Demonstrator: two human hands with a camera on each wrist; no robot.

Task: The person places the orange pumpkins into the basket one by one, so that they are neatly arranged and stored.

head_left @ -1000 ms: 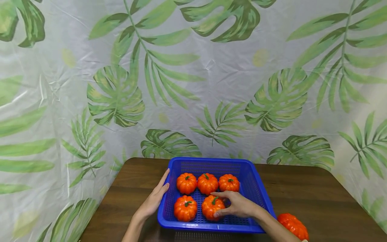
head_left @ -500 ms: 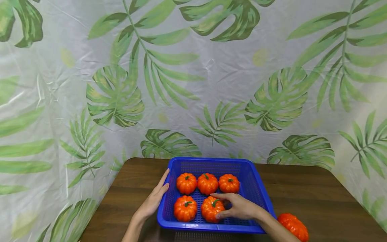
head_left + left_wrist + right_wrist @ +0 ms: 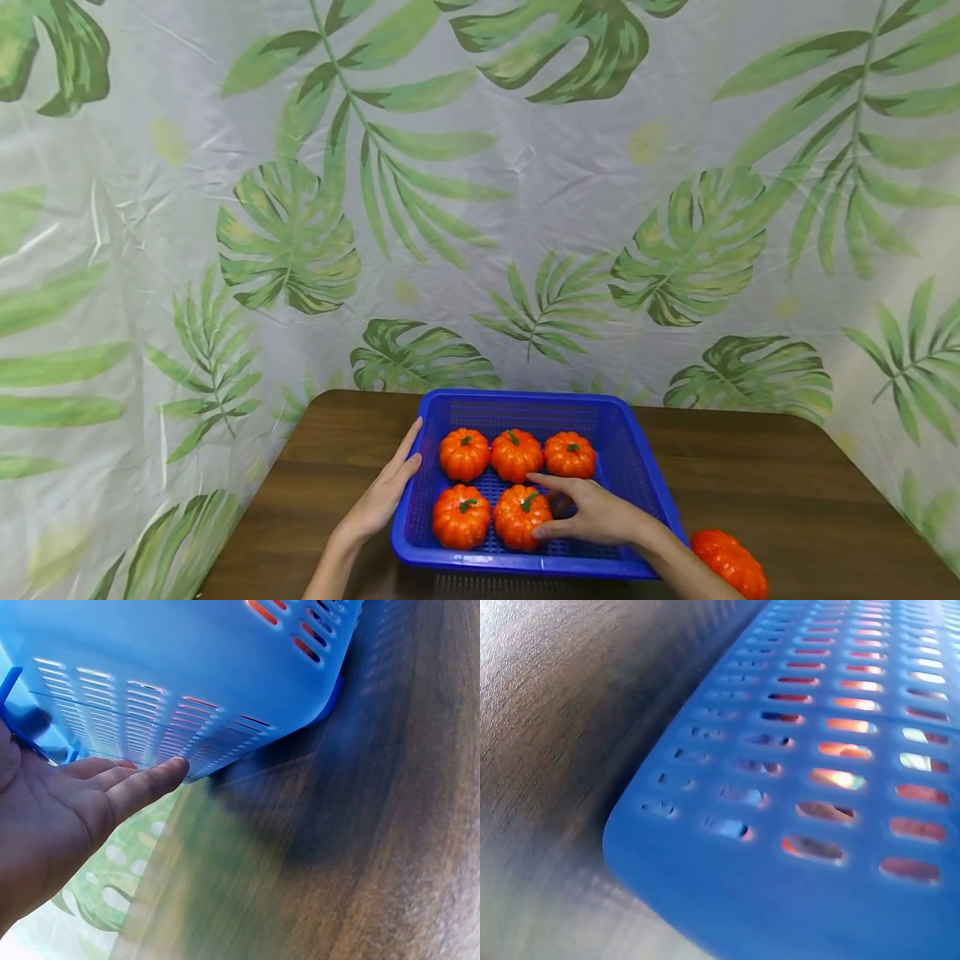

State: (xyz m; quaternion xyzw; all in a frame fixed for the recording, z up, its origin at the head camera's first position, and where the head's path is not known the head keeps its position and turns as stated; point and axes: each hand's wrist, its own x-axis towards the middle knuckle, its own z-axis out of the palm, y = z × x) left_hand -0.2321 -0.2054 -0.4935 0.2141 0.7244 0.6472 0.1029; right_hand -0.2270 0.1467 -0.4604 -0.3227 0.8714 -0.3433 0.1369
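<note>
In the head view a blue plastic basket [image 3: 652, 467] holds several small orange pumpkins with green stems. Three sit in the back row; in the front row are a left pumpkin [image 3: 461, 518] and a right pumpkin [image 3: 517, 521]. My right hand [image 3: 600, 510] reaches over the basket, thumb at the front-row right pumpkin's right side. Its index finger lies behind that pumpkin, seemingly apart from it; the other fingers are mostly hidden. My left hand [image 3: 378, 500] rests against the basket's left side, thumb at the rim. Its fingers run straight along the slotted wall [image 3: 172, 690] in the left wrist view.
Another orange pumpkin [image 3: 727, 563] lies on the brown wooden table [image 3: 780, 483], outside the basket at the right front. A leaf-printed sheet [image 3: 555, 208] hangs behind the table. The right wrist view is filled mostly by the basket's slotted outer wall [image 3: 705, 870].
The front-row right pumpkin has shifted slightly left and its stem has turned. My right hand's index finger has come away from its top. My left hand has stayed at the basket's side.
</note>
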